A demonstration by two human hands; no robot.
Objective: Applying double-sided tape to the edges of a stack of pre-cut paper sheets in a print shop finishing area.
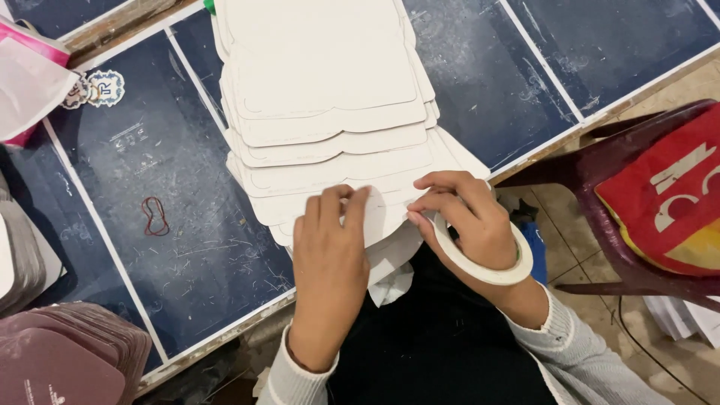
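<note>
The left hand (330, 262) presses flat on the fanned white card cutouts (330, 142), steadying them; the right hand (469, 217), tape roll (487, 266) around its wrist, pinches the tape end

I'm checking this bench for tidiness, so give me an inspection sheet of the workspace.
Surface: dark blue table, scratched, with white dividing lines.
Job's things: overlapping stack of white shaped cards; white tape roll worn around the right wrist.
Clutter: red rubber band; maroon card stack at the lower left; small decorated stickers; pink-edged bag.
Grippers: left hand pressing flat on the nearest card; right hand with fingers pinching at the card edge.
Cables: thin dark cable on the floor.
Surroundings: maroon plastic chair holding a red bag.
</note>
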